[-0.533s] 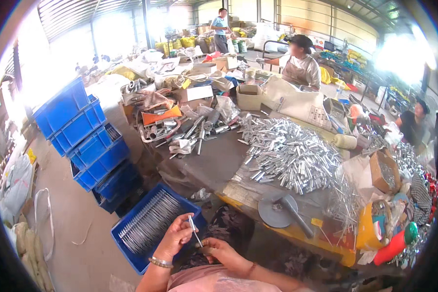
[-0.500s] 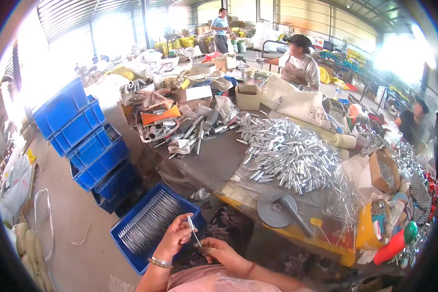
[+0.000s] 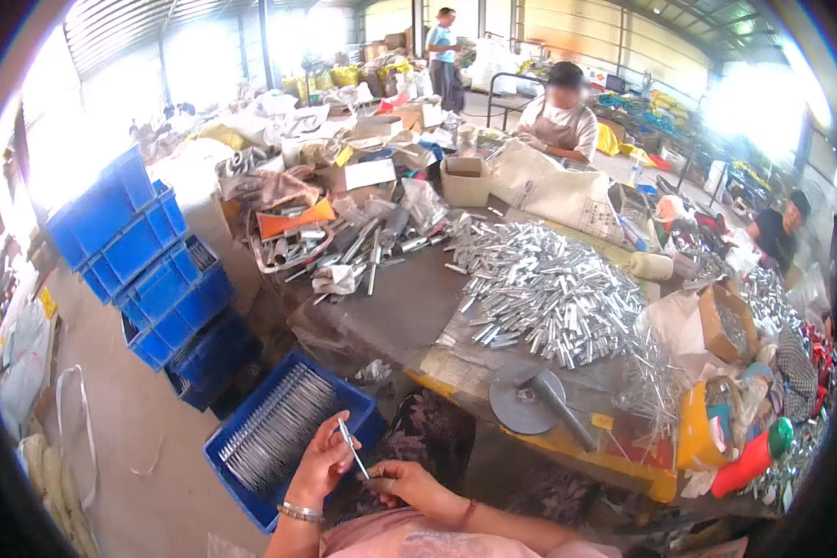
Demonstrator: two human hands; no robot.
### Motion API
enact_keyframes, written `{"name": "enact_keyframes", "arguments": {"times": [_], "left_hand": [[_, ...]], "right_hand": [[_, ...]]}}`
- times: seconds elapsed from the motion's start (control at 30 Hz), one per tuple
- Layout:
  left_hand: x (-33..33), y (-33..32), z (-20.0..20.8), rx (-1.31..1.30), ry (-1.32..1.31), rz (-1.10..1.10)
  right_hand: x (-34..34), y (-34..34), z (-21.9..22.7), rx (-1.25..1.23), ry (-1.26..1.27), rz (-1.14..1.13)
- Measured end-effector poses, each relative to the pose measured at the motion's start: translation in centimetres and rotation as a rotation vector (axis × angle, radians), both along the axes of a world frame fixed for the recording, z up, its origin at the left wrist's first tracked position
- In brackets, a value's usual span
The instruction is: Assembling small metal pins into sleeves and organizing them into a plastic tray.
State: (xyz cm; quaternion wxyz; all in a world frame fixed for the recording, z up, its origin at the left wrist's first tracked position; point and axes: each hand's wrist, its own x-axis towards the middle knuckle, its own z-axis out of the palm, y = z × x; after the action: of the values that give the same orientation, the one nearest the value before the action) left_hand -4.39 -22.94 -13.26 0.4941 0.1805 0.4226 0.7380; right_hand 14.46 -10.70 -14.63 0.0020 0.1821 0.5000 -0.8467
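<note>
A slim, shiny metal rod with a tube-like upper part (image 3: 351, 445) slants between my two hands. My left hand (image 3: 318, 461) is closed round its upper part, the thumb and fingers pinching it. At the rod's lower end, my right hand (image 3: 407, 485) has its fingertips pressed together; whether they hold a small separate piece is hidden. Just left of my hands stands a blue plastic crate (image 3: 221, 458). Inside it lie many similar metal rods (image 3: 274, 428), packed side by side in a neat row.
Stacked blue crates (image 3: 172, 307) rise at the left. On the table ahead lie a heap of silvery tubes (image 3: 549, 288), thin metal pins (image 3: 656, 391) and a grey disc with a bar (image 3: 525, 400). A yellow container (image 3: 702, 428) stands right. Co-workers (image 3: 567, 121) are beyond.
The view has shifted slightly. My hands keep the same hold on the rod, which has tilted a little. The co-worker across the table has lowered an outstretched arm; the standing person has moved right.
</note>
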Motion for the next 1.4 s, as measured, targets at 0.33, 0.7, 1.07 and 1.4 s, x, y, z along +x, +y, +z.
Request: {"name": "enact_keyframes", "arguments": {"times": [0.33, 0.7, 1.07, 1.4], "left_hand": [[-4.6, -7.5, -0.8, -0.502, 0.902, 0.672], [-5.1, -21.1, -14.0, -0.963, 0.456, 1.027], [-5.0, -19.5, -9.8, -0.869, 0.438, 1.027], [-4.8, -19.6, -11.0, -0.817, 0.362, 1.072]], "right_hand": [[-4.9, 1.7, 4.3, 0.262, -0.160, 0.044], [-17.3, -5.2, 1.5, 0.361, -0.247, 0.399], [-28.8, -14.3, -6.4, 0.431, -0.233, 0.547], [-32.4, -18.0, -8.5, 0.611, -0.234, 0.590]]}}
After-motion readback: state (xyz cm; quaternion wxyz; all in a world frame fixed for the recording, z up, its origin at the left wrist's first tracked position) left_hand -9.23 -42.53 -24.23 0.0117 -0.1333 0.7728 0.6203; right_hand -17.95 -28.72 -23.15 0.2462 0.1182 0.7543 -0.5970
